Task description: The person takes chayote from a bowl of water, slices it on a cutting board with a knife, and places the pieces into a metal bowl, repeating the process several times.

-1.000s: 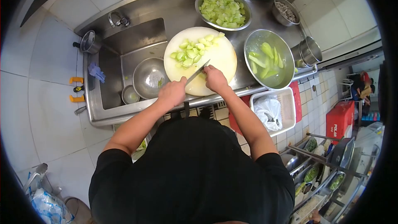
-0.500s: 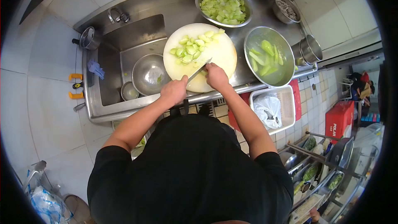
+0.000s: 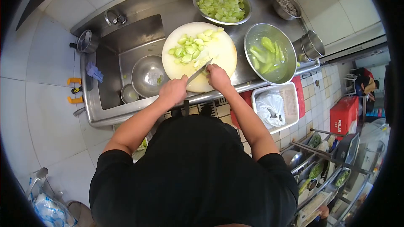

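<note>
In my left hand [image 3: 173, 91] is the handle of a kitchen knife [image 3: 198, 72], its blade slanting up and right over a round white cutting board [image 3: 174, 69]. The fingers of my right hand [image 3: 219, 77] are curled by the blade's tip, on what looks like a piece of pale green vegetable [image 3: 205, 71], mostly hidden. Cut pale green vegetable slices [image 3: 188, 49] lie in a loose heap beyond the knife. Right of the board, a steel bowl [image 3: 291, 69] holds water and longer pale green vegetable pieces [image 3: 269, 54].
A steel bowl [image 3: 196, 5] of cut green pieces stands behind the board. The sink [image 3: 110, 69] at left holds an empty steel bowl [image 3: 147, 73]. A white basket [image 3: 290, 105] with a plastic bag sits below the counter. Another person's hand [image 3: 323, 211] shows by the rack at lower right.
The view has shifted slightly, moving the counter a little up and left. Both hands stay at the board with the knife between them. Another person's hand shows more at lower right.
</note>
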Available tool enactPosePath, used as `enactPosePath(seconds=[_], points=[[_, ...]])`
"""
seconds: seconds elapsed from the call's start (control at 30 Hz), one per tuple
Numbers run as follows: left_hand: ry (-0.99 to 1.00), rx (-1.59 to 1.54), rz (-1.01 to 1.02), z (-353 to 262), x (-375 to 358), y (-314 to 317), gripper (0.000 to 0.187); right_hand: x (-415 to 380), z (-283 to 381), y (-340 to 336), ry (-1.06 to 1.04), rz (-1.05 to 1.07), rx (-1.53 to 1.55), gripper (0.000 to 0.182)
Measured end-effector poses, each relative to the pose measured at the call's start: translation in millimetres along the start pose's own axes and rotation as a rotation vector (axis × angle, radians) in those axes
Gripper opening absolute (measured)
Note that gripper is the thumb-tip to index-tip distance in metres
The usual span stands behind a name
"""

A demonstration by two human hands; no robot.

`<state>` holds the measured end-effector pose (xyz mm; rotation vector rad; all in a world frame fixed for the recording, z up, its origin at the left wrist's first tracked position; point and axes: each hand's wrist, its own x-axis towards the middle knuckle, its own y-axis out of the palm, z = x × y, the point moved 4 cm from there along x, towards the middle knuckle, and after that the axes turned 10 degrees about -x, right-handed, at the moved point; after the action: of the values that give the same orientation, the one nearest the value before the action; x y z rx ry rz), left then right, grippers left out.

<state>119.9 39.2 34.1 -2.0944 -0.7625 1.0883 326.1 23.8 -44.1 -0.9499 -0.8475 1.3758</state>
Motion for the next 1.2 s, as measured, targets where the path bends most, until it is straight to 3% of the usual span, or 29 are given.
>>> enactPosePath(seconds=[0.7,0.9,1.2], points=[[0.010,-0.015,0.012,1.4,-13.1,17.3,0.025,-10.8,-12.3,8.2,0.001,0.013,-0.002,0.021],[0.007,0.013,0.042,-0.9,-14.6,16.0,0.027,-15.2,-12.2,6.1,-0.003,-0.055,-0.012,0.010],[0.047,0.021,0.008,3.6,-17.2,17.0,0.024,-18.5,-14.4,5.1,0.040,0.020,-0.020,0.014]])
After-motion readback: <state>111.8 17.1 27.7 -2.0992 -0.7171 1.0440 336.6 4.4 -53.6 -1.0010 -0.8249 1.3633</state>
